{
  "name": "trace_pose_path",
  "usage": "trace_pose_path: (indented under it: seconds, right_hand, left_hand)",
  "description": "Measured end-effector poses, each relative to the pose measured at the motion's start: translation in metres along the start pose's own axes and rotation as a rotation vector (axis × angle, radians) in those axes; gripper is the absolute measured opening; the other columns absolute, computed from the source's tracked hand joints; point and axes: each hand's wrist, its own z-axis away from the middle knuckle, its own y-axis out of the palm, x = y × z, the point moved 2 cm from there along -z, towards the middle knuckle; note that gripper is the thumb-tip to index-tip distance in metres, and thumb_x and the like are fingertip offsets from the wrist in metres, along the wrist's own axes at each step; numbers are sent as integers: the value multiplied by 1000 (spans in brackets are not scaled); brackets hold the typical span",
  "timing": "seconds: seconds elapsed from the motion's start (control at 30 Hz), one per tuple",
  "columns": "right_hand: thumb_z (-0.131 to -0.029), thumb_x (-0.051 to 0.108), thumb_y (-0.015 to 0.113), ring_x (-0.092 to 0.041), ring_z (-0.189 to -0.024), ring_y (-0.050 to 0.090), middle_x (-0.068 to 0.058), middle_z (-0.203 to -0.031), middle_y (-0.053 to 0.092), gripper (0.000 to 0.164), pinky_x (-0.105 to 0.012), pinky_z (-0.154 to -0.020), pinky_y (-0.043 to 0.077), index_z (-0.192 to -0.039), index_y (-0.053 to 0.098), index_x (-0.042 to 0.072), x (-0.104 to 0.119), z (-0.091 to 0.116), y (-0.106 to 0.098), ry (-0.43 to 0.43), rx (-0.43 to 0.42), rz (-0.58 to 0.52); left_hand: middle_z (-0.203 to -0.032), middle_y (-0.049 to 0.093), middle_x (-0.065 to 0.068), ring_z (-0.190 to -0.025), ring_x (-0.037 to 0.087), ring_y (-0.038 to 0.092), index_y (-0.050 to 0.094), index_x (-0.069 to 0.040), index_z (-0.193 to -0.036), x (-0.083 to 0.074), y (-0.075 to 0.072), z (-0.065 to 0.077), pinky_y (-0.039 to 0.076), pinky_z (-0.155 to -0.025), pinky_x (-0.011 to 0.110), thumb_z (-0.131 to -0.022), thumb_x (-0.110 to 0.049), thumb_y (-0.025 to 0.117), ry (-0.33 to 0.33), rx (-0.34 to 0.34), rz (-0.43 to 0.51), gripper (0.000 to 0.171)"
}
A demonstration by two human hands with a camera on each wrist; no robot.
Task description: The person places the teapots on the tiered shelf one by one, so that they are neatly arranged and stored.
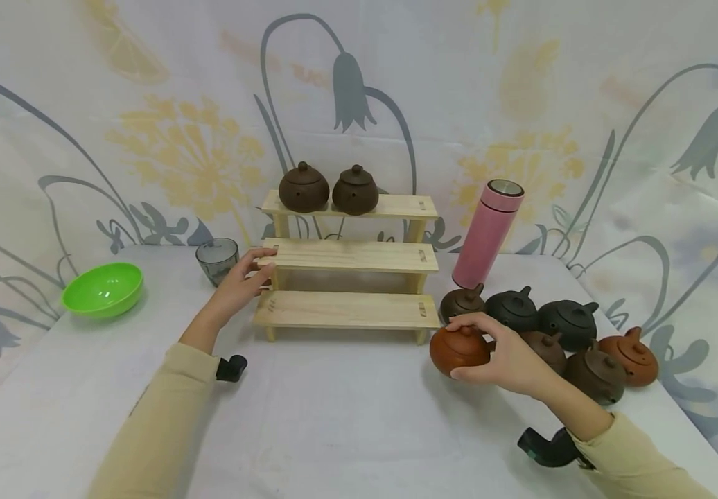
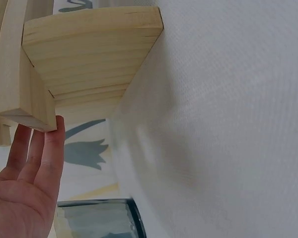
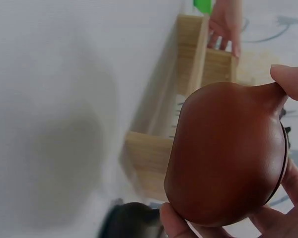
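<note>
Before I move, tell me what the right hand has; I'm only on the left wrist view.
Observer: The right hand holds a reddish-brown teapot, with the fingers over its top and the thumb low on its side.
Operator: Now report what stands on the top shelf; my picture cuts it off.
Observer: Two dark brown teapots stand side by side there, toward its left end in the head view.
Operator: I catch only part of the glass. Say what lies to the left of it in the head view.
Observer: A bright green bowl, on the table, apart from the glass.
</note>
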Motion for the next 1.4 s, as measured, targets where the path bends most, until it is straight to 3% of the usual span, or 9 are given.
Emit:
trace_pose_path:
  seconds: [0.3,0.6,0.97,1.4]
  right_hand:
    - [-73,15,80,-25,-96,51,-10,-114,55,52,-34,-76,49,-119,55,11,24,-30,-21,-8,-20,-21]
    - [-74,12,78,-29,-99,52,-11,-118,54,54,-44,-79,47,-122,52,8,38,-73,-36,-37,-62,-68]
    - [-76,11,76,-25,-106,46,-10,-120,49,55,-40,-81,46,-125,50,8,54,-123,-43,-64,-74,-95]
    - [-78,5,71,-22,-105,43,-9,-121,46,58,-33,-81,44,-130,45,5,51,-170,-54,-85,-89,-138]
  left_hand:
    - [-131,38,24,-114,41,48,33,-11,-143,-3,1,0,37,-94,53,-98,-34,47,-4,3,1,52]
    - [-132,38,24,-115,41,47,33,-13,-142,-4,1,3,36,-94,53,-98,-37,47,-29,-3,0,52]
    - [-128,42,22,-112,39,49,37,-13,-140,-2,1,2,38,-91,49,-98,-37,47,-27,-32,2,50]
    - [-126,43,23,-111,38,49,37,-10,-140,-6,3,4,39,-91,49,-99,-32,46,-29,-41,18,48]
